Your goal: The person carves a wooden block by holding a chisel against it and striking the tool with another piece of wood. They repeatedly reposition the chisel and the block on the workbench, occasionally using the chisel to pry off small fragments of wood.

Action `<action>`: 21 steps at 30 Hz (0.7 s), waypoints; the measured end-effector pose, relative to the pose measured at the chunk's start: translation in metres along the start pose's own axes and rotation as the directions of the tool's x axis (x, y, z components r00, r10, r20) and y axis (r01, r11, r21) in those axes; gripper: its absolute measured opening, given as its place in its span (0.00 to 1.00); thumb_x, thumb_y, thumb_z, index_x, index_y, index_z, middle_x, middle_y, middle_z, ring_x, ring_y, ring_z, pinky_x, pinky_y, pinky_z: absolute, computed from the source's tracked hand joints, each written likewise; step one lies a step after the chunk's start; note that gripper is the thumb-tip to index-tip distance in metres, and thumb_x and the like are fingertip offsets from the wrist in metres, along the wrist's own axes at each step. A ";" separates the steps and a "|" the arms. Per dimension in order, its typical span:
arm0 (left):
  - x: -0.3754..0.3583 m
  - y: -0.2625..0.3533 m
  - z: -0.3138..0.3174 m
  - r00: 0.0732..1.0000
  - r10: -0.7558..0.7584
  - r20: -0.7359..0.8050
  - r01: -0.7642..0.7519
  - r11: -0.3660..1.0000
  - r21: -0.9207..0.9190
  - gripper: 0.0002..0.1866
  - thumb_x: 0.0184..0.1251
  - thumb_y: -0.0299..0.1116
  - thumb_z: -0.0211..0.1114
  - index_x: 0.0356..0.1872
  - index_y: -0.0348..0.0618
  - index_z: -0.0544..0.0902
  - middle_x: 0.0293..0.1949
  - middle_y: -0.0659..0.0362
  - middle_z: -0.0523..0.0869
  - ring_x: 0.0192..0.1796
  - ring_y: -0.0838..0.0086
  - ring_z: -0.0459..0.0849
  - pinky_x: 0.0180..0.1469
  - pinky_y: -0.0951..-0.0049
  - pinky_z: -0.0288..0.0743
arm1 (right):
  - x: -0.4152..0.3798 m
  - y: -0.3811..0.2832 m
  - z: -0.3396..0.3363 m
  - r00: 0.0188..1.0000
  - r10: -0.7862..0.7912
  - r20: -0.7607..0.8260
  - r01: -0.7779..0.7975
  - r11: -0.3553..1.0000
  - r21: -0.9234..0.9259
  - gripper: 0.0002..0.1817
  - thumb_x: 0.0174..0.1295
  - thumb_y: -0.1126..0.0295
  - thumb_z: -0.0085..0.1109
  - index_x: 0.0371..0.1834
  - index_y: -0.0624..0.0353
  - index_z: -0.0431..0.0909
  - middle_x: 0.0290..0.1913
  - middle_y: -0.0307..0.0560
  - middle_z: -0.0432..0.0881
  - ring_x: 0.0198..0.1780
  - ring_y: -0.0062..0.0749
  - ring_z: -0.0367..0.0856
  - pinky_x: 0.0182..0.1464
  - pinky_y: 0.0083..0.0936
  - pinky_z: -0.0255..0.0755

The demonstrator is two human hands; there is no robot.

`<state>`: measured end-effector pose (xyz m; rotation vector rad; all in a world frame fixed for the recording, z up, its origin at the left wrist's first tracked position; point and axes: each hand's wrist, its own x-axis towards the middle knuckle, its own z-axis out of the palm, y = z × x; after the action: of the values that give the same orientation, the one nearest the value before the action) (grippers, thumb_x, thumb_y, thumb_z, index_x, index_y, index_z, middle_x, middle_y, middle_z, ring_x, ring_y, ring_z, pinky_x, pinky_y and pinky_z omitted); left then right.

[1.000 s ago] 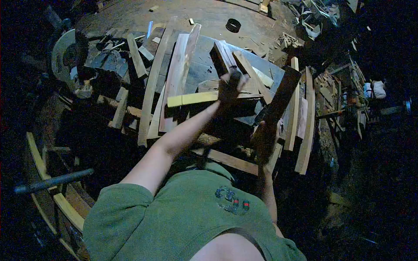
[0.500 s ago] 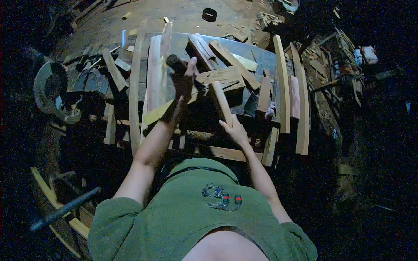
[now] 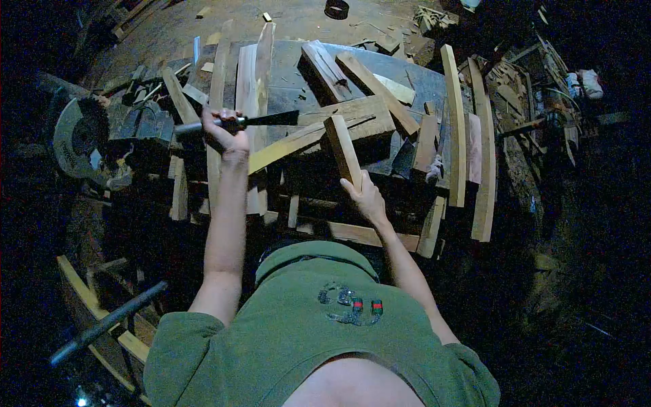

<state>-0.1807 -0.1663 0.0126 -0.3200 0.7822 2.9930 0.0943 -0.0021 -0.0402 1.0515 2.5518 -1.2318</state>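
Observation:
My left hand is wrapped round the handle of a long tool, whose dark flat blade points right and whose pale handle end sticks out to the left. My right hand grips the lower end of a short wooden block. The block's upper end rests against or just over a thick rough plank lying across the workbench. A yellowish strip of wood runs from that plank down to the left.
Long curved boards stand out over the bench's right side, with others at its left. A large round metal disc is at far left. A dark ring lies at the top. A grey bar juts in at lower left.
My left hand has moved left and turned, bringing the tool sideways, so its blade now shows. My right hand still holds the block. The whole view has shifted slightly.

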 end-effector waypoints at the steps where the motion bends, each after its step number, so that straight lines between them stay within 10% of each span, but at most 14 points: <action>1: 0.004 0.014 0.007 0.992 -0.045 0.116 0.022 0.982 0.187 0.13 0.59 0.41 0.62 0.23 0.52 0.69 0.14 0.67 0.68 0.18 0.79 0.68 0.24 0.77 0.64 | 0.000 0.000 0.001 1.000 0.003 -0.003 -0.003 1.000 0.007 0.29 0.57 0.41 0.52 0.45 0.56 0.63 0.33 0.64 0.80 0.38 0.61 0.79 0.36 0.50 0.71; 4: 0.016 0.040 -0.020 0.922 -0.264 0.284 0.025 0.772 0.635 0.10 0.58 0.40 0.63 0.30 0.47 0.74 0.16 0.66 0.71 0.19 0.79 0.71 0.22 0.78 0.64 | 0.003 0.001 0.003 1.000 -0.013 0.001 0.013 0.999 0.030 0.29 0.57 0.41 0.52 0.45 0.56 0.63 0.32 0.63 0.80 0.37 0.61 0.79 0.36 0.50 0.71; 5: 0.020 0.043 -0.035 0.849 -0.444 0.287 -0.004 0.537 0.844 0.11 0.57 0.39 0.64 0.34 0.43 0.78 0.17 0.64 0.74 0.20 0.79 0.72 0.21 0.77 0.66 | 0.003 0.002 0.005 1.000 -0.015 -0.004 0.016 0.998 0.054 0.30 0.56 0.40 0.52 0.44 0.56 0.63 0.32 0.63 0.80 0.37 0.61 0.79 0.36 0.50 0.71; 6: 0.026 0.031 -0.031 0.804 -0.556 0.213 -0.401 -0.241 0.884 0.11 0.51 0.36 0.66 0.30 0.39 0.78 0.21 0.55 0.80 0.25 0.70 0.79 0.25 0.69 0.73 | 0.003 0.003 0.009 1.000 -0.023 -0.003 0.023 0.998 0.056 0.30 0.56 0.40 0.52 0.44 0.56 0.63 0.32 0.63 0.80 0.37 0.61 0.79 0.36 0.50 0.71; 7: 0.006 0.025 -0.037 0.651 -0.567 0.505 -0.747 -0.357 0.561 0.12 0.44 0.31 0.67 0.31 0.38 0.80 0.25 0.47 0.82 0.31 0.58 0.82 0.33 0.63 0.76 | 0.002 0.003 0.011 0.999 -0.025 -0.031 0.027 0.998 0.054 0.29 0.56 0.40 0.52 0.44 0.56 0.64 0.32 0.62 0.80 0.37 0.61 0.79 0.35 0.50 0.71; 9: -0.034 0.036 -0.034 0.527 -0.719 0.454 -0.829 -0.318 0.459 0.25 0.39 0.22 0.66 0.47 0.44 0.80 0.34 0.47 0.81 0.42 0.53 0.80 0.44 0.61 0.75 | 0.003 0.004 0.010 0.996 -0.012 -0.083 0.017 0.998 0.057 0.29 0.56 0.40 0.52 0.43 0.55 0.64 0.31 0.62 0.80 0.36 0.61 0.79 0.35 0.50 0.71; 11: -0.032 0.021 -0.070 0.647 -0.718 0.258 -0.739 -0.507 0.443 0.39 0.33 0.20 0.72 0.56 0.49 0.72 0.43 0.49 0.78 0.49 0.54 0.77 0.47 0.61 0.75 | -0.004 -0.002 0.009 0.995 -0.017 -0.101 0.021 0.999 0.041 0.28 0.56 0.40 0.53 0.43 0.54 0.65 0.32 0.61 0.80 0.36 0.61 0.79 0.34 0.49 0.70; 14: -0.024 0.006 -0.084 0.501 -0.666 0.552 -0.834 -0.202 0.514 0.33 0.37 0.23 0.70 0.53 0.39 0.73 0.40 0.47 0.78 0.46 0.51 0.78 0.46 0.60 0.75 | -0.013 -0.008 0.002 0.986 0.039 -0.162 -0.031 0.998 0.051 0.27 0.55 0.40 0.53 0.44 0.52 0.66 0.31 0.60 0.81 0.35 0.60 0.79 0.34 0.48 0.71; 21: -0.029 -0.066 -0.038 0.552 -0.723 0.415 -0.805 -0.334 0.490 0.33 0.38 0.21 0.70 0.53 0.47 0.74 0.45 0.47 0.74 0.44 0.49 0.79 0.45 0.57 0.76 | -0.002 -0.003 -0.024 0.964 0.079 -0.254 -0.073 0.997 0.030 0.28 0.55 0.39 0.53 0.43 0.54 0.67 0.31 0.61 0.81 0.35 0.59 0.80 0.34 0.48 0.72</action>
<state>-0.1392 -0.1264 -0.0460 1.2800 2.4937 0.4827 0.0988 0.0127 -0.0219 1.3816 2.6560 -1.1743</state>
